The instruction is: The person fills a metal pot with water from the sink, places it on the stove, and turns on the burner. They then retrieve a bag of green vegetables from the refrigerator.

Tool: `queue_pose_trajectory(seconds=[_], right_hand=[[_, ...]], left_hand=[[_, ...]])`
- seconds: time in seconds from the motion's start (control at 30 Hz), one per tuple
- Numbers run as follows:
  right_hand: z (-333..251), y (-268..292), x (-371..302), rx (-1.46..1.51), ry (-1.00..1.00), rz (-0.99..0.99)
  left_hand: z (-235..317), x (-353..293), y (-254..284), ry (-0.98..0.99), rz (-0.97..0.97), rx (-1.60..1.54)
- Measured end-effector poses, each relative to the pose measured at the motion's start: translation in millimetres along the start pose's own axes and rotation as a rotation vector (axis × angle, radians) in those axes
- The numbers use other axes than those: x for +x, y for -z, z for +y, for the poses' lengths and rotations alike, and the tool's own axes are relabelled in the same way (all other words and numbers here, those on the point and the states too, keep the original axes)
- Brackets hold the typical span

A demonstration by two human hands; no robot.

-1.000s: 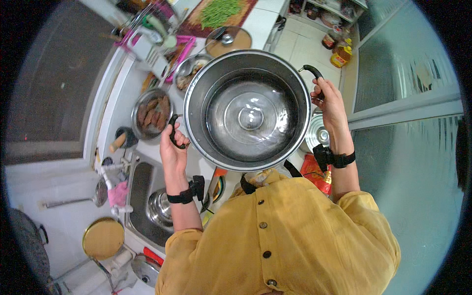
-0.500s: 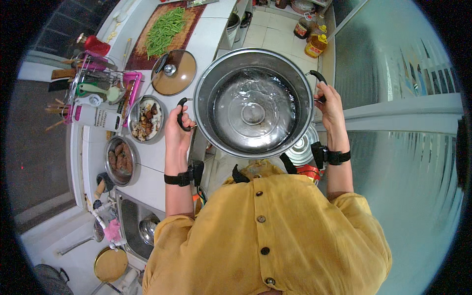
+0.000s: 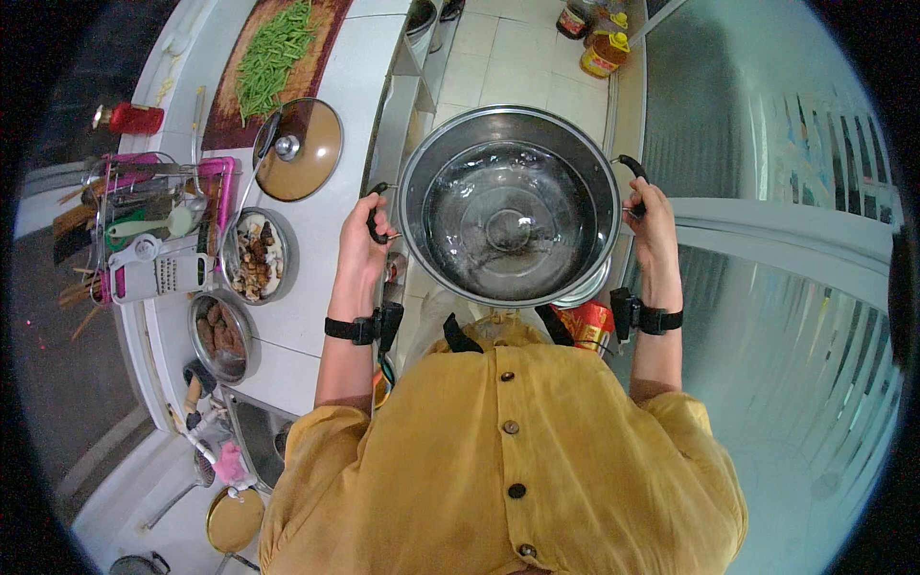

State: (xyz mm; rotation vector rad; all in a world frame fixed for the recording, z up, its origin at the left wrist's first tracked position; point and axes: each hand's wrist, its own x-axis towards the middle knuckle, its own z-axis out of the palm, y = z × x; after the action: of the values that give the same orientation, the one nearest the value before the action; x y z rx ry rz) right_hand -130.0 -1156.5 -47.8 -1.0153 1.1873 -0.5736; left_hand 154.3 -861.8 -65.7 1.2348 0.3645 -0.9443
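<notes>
pot [image 3: 509, 222] now further right of counter [image 3: 326, 220], upright (handles left-right), both hands' grip closed on them

The big steel pot [image 3: 510, 206] hides whatever lies straight beneath it, and the red packet [image 3: 586, 322] under its near rim shows only in part. The yellow shirt [image 3: 498, 460] covers the floor below and part of the sink [image 3: 257, 431]. The green beans [image 3: 273, 48] run off the top edge. What fills the two small bowls [image 3: 254, 257] is too small to tell.
</notes>
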Motion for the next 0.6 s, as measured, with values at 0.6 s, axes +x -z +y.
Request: queue_pose_trajectory(seconds=[0.6], right_hand=[[-33, -19, 22, 0.079, -0.006, 0.012]], left_hand=[[47, 22, -35, -0.114, -0.058, 0.030]])
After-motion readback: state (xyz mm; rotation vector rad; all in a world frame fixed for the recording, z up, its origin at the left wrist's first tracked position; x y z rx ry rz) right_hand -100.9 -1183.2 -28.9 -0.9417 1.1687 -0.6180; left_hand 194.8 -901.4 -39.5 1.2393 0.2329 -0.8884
